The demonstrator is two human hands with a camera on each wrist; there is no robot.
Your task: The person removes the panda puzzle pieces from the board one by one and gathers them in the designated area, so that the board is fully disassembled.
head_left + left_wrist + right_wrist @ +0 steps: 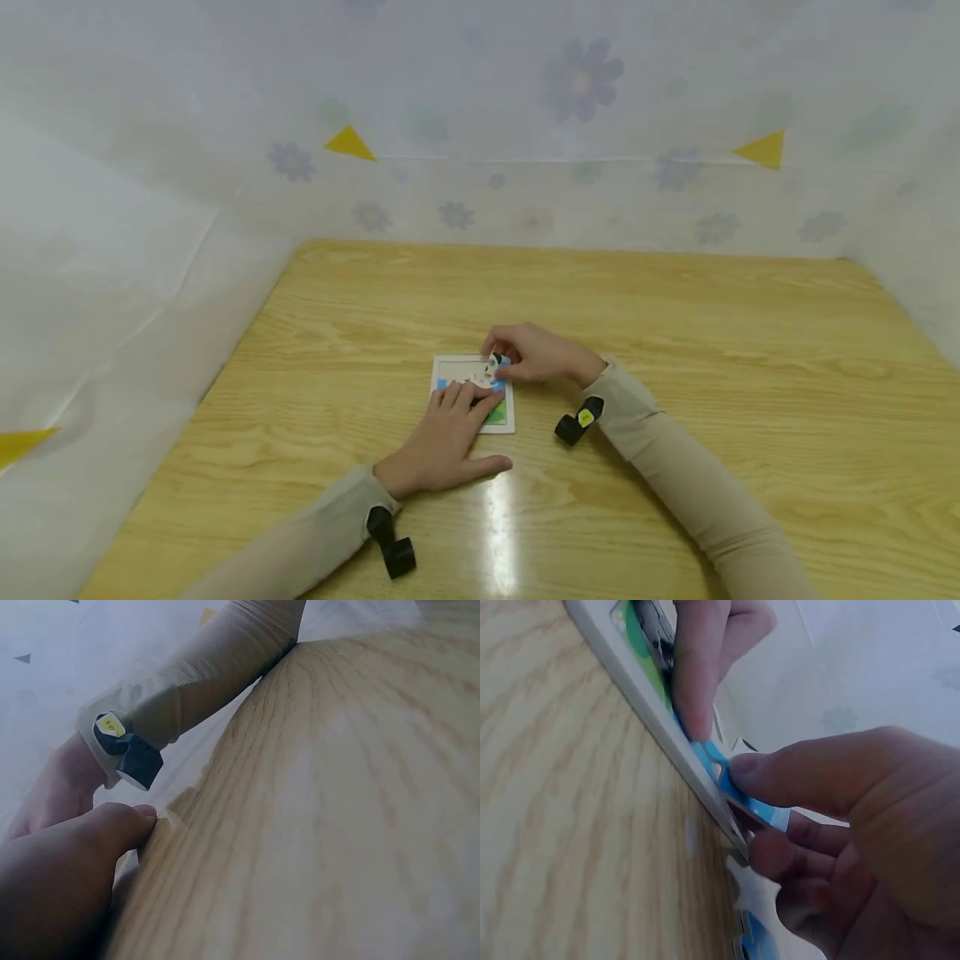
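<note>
mid-placement, by the look of it: right hand (542, 353) pinches a small blue-and-white puzzle piece (496, 366) between thumb and fingers at the right edge of the puzzle board (504, 421), which lies flat mid-surface (675, 317); left hand (447, 437) rests with straight fingers pressed on the board's near half, pinning it. next move likely needs the piece turned to match its cutout and pushed down flush. board is a thin, rigid white-rimmed rectangle with a printed blue and green picture; the surface is glossy wood-grain
</note>
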